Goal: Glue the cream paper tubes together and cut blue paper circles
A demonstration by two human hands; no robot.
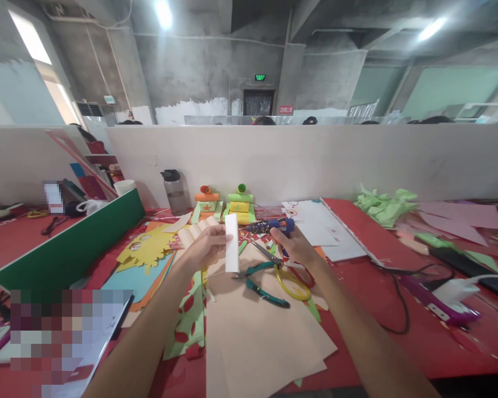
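Note:
Between the fingers of my left hand (211,243) is a narrow white strip (232,246), held upright; I cannot tell whether it is foam or folded card. My right hand (292,243) is wrapped round a dark blue glue gun (269,225), its nozzle pointing left toward the strip, with a small gap between them. Below the hands lie teal-handled pliers (268,293) and yellow-handled scissors (292,284) on beige paper sheets (257,337). A second, red-handled tool (306,273) is partly hidden by my right forearm.
Two paper tank models (207,207) stand at the back by a grey water bottle (173,190). Yellow cut-outs (147,246) and coloured sheets lie left, beside a green board (74,237). Crumpled green paper (385,205), a purple power strip (437,301) and cables occupy the right.

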